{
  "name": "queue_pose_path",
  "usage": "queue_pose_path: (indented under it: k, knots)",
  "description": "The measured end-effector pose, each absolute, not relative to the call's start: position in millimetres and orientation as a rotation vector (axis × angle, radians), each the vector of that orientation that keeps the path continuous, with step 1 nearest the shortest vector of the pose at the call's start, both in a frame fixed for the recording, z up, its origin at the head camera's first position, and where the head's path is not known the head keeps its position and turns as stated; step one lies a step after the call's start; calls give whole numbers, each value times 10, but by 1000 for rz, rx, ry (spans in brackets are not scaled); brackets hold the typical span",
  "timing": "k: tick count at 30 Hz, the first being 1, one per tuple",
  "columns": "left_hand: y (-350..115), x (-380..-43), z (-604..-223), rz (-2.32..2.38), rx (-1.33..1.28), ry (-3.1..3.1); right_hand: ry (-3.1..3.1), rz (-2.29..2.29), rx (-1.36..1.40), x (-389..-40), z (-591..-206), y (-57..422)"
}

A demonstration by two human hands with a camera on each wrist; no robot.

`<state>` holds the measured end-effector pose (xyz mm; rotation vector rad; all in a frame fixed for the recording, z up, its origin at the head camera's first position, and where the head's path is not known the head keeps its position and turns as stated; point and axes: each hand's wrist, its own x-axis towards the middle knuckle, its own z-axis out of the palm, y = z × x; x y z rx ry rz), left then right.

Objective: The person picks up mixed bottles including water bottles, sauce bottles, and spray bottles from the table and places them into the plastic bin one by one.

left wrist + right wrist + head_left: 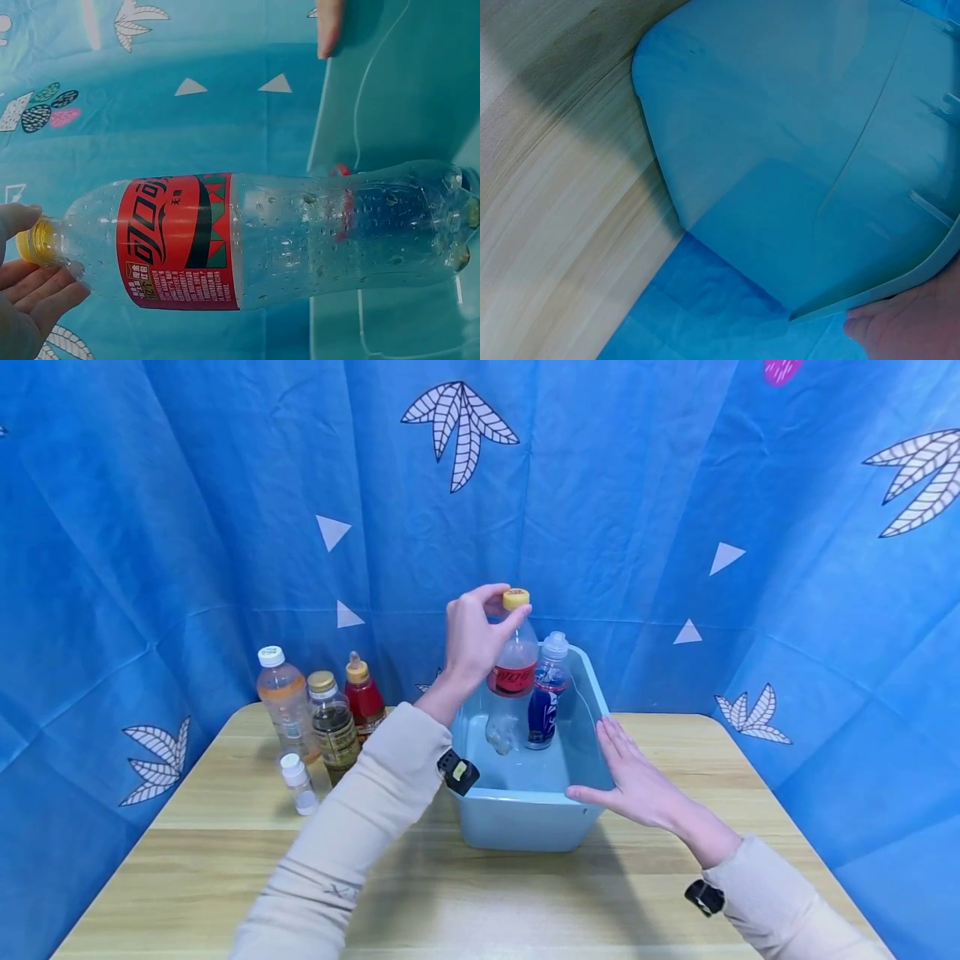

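My left hand (474,635) pinches the yellow cap (516,599) of a clear plastic cola bottle with a red label (512,681). Upright, the bottle hangs partly inside a light blue plastic bin (517,824). Droplets cling to the clear walls of the cola bottle (277,240) in the left wrist view, and no drink shows in it. A bottle with a dark blue label (546,706) stands in the bin beside it. My right hand (633,777) rests on the bin's near right rim, fingers extended along the side and thumb on the front edge.
Left of the bin on the wooden table (187,860) stand a white-capped clear bottle (288,714), a dark bottle with a gold cap (335,731), a red squeeze bottle (365,697) and a small white-capped bottle (299,785). A blue patterned curtain (615,485) encloses the table.
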<state>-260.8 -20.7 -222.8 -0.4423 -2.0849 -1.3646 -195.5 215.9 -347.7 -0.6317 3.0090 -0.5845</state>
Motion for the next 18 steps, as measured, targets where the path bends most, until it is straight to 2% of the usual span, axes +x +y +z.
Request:
queue_pose_path:
  k: [18]
  knots:
    - [36, -2657, -2528, -1397, -354, -2208, 2990, -599, -645, -1988, -3483, 2178]
